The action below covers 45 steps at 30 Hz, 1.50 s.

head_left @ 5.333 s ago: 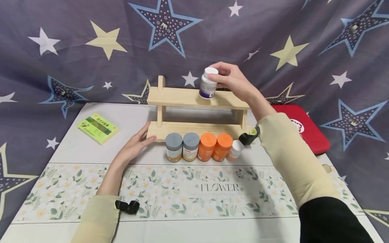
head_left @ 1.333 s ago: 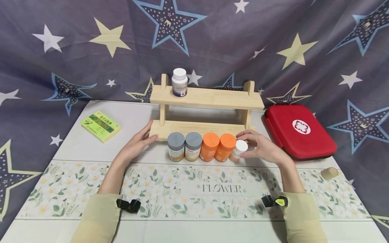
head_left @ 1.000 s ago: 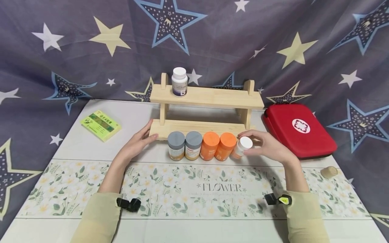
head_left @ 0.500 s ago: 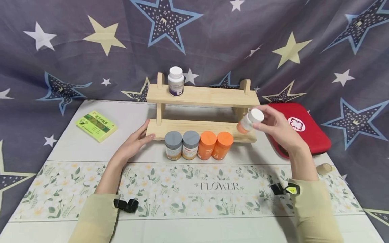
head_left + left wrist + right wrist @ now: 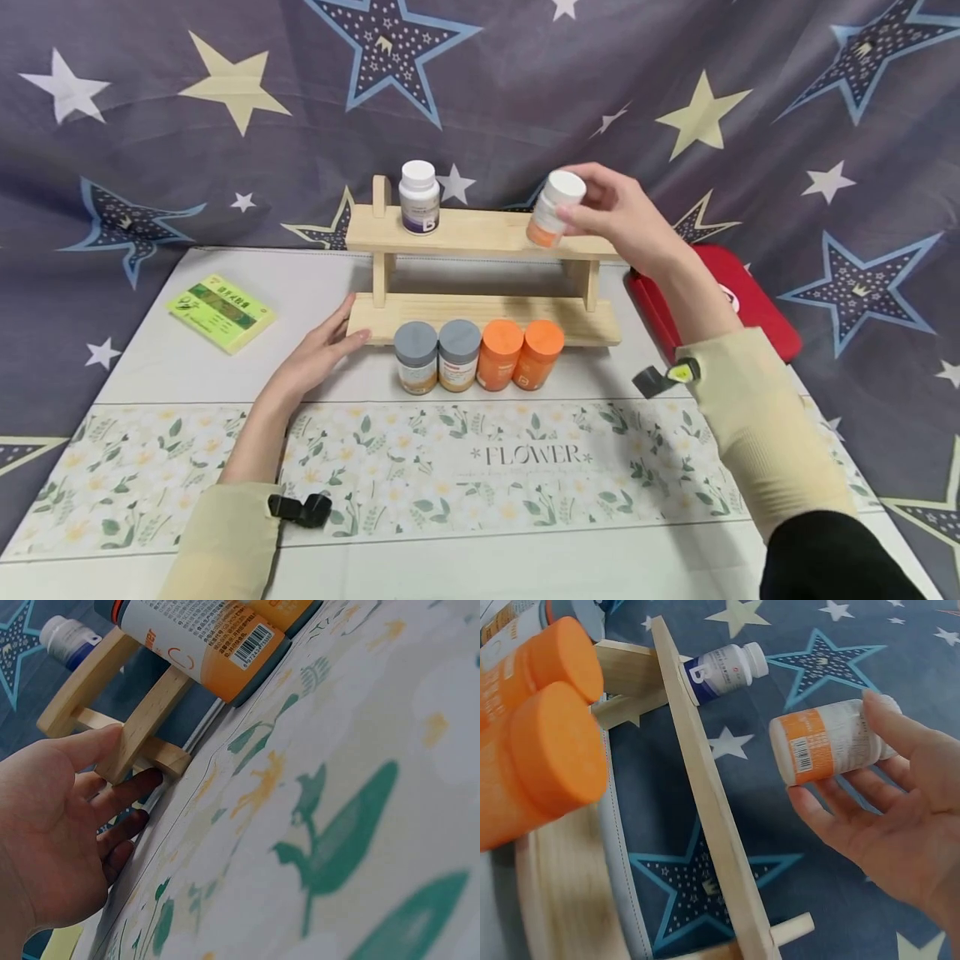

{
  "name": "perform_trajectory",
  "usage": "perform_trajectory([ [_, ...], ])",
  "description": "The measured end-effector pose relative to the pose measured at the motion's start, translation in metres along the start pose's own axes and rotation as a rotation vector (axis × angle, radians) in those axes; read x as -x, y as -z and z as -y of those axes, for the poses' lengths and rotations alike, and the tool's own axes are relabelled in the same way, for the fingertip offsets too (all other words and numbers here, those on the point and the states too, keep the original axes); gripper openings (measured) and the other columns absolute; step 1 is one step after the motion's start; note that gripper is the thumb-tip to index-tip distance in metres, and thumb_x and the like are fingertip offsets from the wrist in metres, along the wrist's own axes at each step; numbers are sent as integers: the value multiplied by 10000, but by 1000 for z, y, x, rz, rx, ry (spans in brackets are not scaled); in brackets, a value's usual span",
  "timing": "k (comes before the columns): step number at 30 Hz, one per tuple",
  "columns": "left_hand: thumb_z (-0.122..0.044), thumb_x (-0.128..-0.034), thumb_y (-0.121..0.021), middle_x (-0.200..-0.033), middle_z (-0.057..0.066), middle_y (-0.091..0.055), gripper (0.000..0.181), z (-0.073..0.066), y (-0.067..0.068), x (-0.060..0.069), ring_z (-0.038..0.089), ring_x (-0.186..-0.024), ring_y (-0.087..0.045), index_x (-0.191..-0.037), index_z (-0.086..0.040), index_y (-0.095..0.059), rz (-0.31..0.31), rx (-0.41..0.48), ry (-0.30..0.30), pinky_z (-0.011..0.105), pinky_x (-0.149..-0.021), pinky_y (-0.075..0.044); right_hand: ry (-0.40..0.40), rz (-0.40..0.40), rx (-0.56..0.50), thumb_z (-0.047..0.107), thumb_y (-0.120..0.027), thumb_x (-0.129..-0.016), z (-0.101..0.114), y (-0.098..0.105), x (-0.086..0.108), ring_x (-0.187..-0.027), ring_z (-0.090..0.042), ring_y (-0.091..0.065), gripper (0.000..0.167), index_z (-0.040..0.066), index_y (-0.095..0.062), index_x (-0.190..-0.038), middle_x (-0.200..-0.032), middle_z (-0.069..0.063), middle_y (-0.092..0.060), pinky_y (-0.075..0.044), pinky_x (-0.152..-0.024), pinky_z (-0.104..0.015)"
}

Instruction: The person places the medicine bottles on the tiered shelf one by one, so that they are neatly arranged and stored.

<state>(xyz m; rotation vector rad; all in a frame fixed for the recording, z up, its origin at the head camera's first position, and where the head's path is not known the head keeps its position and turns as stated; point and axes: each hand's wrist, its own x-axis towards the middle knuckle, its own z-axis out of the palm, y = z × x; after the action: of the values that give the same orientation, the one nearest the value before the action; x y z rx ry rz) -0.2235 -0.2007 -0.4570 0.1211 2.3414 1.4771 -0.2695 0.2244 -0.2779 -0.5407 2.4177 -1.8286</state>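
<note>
My right hand [image 5: 630, 218] pinches a small white bottle with an orange label [image 5: 553, 210] at its cap end. The bottle is slightly tilted, over the right part of the upper board [image 5: 480, 232] of a two-tier wooden shelf; in the right wrist view this bottle [image 5: 810, 746] shows apart from the board. My left hand [image 5: 313, 362] grips the left end of the lower board [image 5: 480, 307], its thumb on the board [image 5: 142, 724]. A white-and-purple bottle [image 5: 419, 204] stands at the upper board's left end.
Before the lower board stand two grey-lidded jars [image 5: 416, 358] and two orange jars [image 5: 500, 357] in a row. A green box [image 5: 221, 312] lies at the left. A red case [image 5: 757, 312] lies at the right, partly behind my right forearm. A starry cloth [image 5: 525, 100] hangs behind.
My right hand has lifted the orange-labelled bottle from the row's right end up to the upper board. The purple-labelled bottle, held earlier, was released at the upper left. My left hand keeps its grip.
</note>
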Motion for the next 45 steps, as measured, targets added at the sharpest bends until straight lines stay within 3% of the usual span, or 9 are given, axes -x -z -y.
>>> perform_trajectory([
  [7,-494,-1045,-544,-1752,43,-39,827,-3,1,3,346,-1628,-77,-1645,-384,14,2,1,-1,602,-1311,-112,-45,5,-104,81,-741,-940,16,-14,-39,-1000,-169,-672,396,61,-607,-1312,-1114,-50,-693,-640,-823,-257],
  [15,-500,-1041,-549,-1751,48,-53,836,-5,1,3,340,-1628,-83,-1647,-377,14,3,7,-2,593,-1313,-119,-116,30,-17,143,-736,-956,22,-23,-67,-1053,-175,-670,400,85,-586,-1322,-1151,-31,-686,-640,-855,-284],
  [21,-507,-1039,-549,-1749,63,-75,839,-4,1,3,346,-1627,-88,-1645,-384,17,-3,0,4,605,-1309,-115,-156,46,-10,121,-734,-953,14,-34,-83,-1076,-190,-665,368,88,-584,-1288,-1132,-23,-678,-631,-920,-338],
  [30,-515,-1035,-552,-1749,50,-83,846,-4,1,3,332,-1629,-87,-1647,-375,15,-9,-1,0,601,-1311,-118,-212,45,10,117,-738,-947,3,-44,-91,-1145,-219,-644,361,95,-571,-1266,-1159,-30,-670,-581,-1042,-433],
  [45,-517,-1031,-559,-1748,61,-88,848,-6,-1,5,331,-1630,-80,-1646,-385,10,-5,6,9,600,-1313,-101,-229,55,2,97,-760,-923,-15,-50,-86,-1044,-179,-658,375,89,-572,-1247,-1159,-47,-661,-598,-1008,-445],
])
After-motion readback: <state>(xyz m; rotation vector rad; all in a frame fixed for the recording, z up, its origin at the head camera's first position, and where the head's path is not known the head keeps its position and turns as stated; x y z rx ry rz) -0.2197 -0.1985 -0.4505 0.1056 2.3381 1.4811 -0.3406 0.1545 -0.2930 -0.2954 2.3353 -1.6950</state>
